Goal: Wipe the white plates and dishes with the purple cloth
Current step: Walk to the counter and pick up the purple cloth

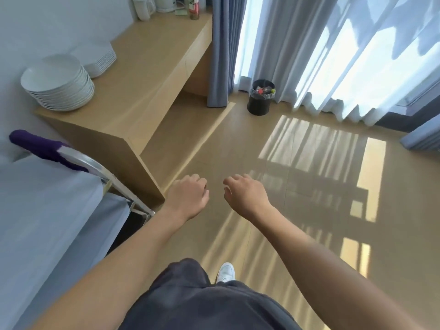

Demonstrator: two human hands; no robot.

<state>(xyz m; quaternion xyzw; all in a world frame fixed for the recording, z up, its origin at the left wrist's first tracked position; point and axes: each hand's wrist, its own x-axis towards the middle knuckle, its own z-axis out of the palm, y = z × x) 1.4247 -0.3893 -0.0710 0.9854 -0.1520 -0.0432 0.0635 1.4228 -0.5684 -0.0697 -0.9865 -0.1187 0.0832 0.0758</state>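
A light wooden desk (152,75) runs along the wall. At its far end stand 1 white jug (142,7), 1 kettle (164,3) and 1 bottle (194,7). 1 black waste bin (260,101) holding litter sits on the sunlit floor (238,144) near a blue curtain (221,51), in front of sheer curtains (333,55).

I can read no words, numbers or brand names from where I stand. At the far end of the wooden counter (152,67), the bottle (194,7) carries a red and green label, but its print is too blurred for me to make out. On the floor just past the counter's far end, the coloured wrappers in the black bin (259,106) are too small to show any lettering.
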